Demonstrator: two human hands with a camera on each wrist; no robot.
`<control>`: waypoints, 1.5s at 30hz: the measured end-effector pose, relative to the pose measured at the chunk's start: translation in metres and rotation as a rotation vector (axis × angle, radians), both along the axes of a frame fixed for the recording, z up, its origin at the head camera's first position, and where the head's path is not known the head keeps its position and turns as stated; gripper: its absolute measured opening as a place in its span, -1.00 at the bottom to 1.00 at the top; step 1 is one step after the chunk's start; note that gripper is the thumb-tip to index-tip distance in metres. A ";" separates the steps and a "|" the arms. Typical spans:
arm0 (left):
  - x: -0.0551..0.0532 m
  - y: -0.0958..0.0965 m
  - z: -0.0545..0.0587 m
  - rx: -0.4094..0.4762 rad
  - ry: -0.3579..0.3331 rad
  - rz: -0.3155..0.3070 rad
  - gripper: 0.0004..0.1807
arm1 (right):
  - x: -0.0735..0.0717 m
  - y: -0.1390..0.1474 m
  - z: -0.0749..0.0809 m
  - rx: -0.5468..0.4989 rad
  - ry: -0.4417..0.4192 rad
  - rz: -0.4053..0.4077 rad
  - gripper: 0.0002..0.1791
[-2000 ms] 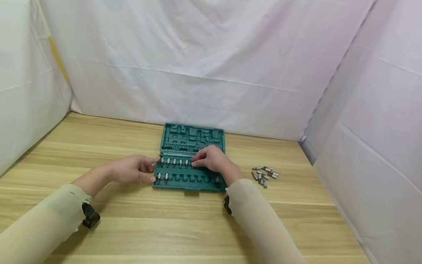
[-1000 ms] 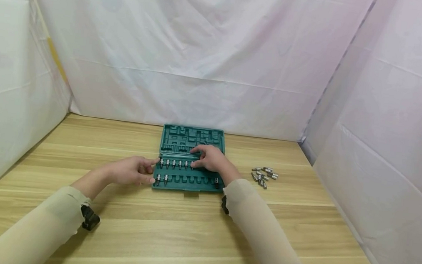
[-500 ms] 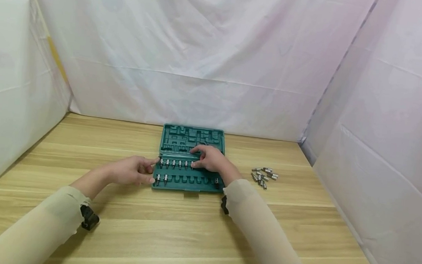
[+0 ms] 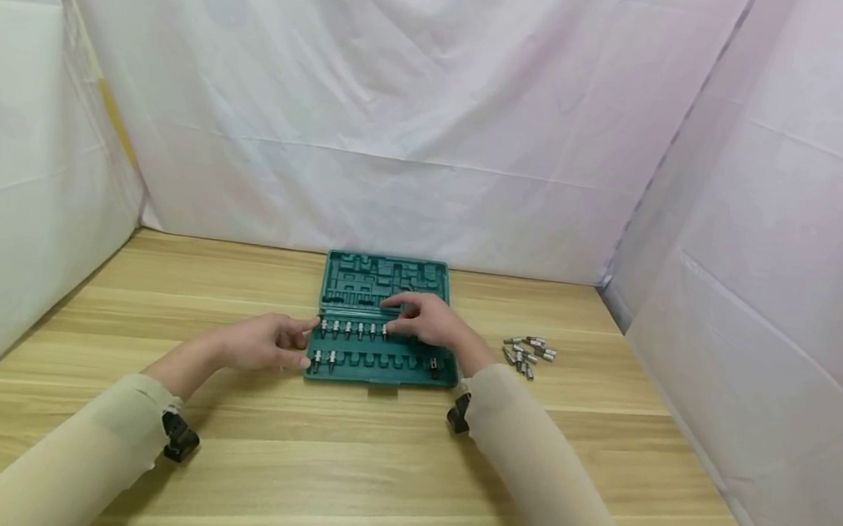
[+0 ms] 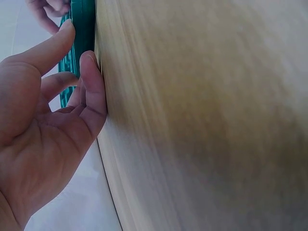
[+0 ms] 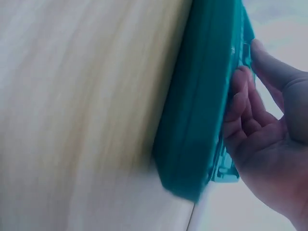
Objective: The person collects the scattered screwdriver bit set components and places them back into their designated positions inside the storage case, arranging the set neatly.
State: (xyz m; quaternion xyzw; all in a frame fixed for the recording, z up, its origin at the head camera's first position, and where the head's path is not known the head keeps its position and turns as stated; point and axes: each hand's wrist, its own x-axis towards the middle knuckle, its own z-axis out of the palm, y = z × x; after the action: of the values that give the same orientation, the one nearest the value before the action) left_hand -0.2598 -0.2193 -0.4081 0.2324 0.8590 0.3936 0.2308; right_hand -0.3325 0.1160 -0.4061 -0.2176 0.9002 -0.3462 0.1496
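Lying across the lower left and lower right of the frame: two pale sleeves (image 4: 74, 450), over a wooden table (image 4: 341, 490). Green case (image 4: 351, 378) is sitting open just below the frame's centre. Left hand (image 4: 260, 341) is holding its left edge, thumb at the near corner, index finger farther along. Lower row is carrying two bits (image 4: 332, 360) at its left end and one dark piece (image 4: 434, 366) toward its right; the slots (image 4: 384, 361) between are standing bare. Right hand (image 4: 431, 321) is resting over the right part of the upper row, index finger and thumb parted, nothing clearly clasped; thumb tip is lying at the last visible upper bit (image 4: 385, 332), contact not certain. Six bits are filling the upper row's left part; the hand is hiding what lies farther right. Judging the work about half done: upper row loaded where visible, lower row largely wanting, loose bits (image 4: 519, 358) lying unplaced at the centre right of the frame. Beyond, the recessed lid (image 4: 382, 279) is lying open and white sheeting (image 4: 373, 125) is hanging across the upper frame.
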 end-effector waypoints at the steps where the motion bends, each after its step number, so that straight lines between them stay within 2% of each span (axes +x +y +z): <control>1: 0.000 0.000 0.000 0.001 -0.001 0.000 -0.06 | 0.001 0.003 0.001 -0.020 -0.001 0.005 -0.50; 8: 0.000 -0.001 0.001 0.010 -0.001 -0.008 -0.06 | 0.011 0.034 0.016 -0.083 -0.007 0.024 -0.50; 13: -0.001 -0.001 0.002 0.004 -0.002 -0.010 -0.06 | 0.018 0.066 0.023 -0.102 -0.016 -0.009 -0.48; 21: -0.002 -0.001 0.002 0.008 -0.003 -0.010 -0.06 | 0.024 0.128 0.019 -0.104 0.010 -0.103 -0.51; 25: -0.002 -0.001 0.001 0.007 -0.006 -0.003 -0.06 | 0.028 0.157 0.016 -0.105 -0.010 -0.157 -0.53; 28: -0.003 -0.001 0.000 0.002 0.000 0.002 -0.06 | 0.031 0.176 0.015 -0.085 -0.007 -0.176 -0.56; 36: -0.004 -0.001 -0.001 0.000 -0.002 0.003 -0.05 | 0.040 0.220 0.010 -0.018 0.011 -0.120 -0.68; 45: -0.004 -0.001 -0.001 -0.002 -0.005 0.005 -0.06 | 0.050 0.240 0.009 0.119 -0.012 -0.093 -0.78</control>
State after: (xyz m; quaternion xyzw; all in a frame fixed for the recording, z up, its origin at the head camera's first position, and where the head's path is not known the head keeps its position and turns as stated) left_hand -0.2637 -0.2204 -0.4095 0.2291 0.8593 0.3940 0.2322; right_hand -0.2828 0.3564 -0.3971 -0.1641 0.9274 -0.3001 0.1514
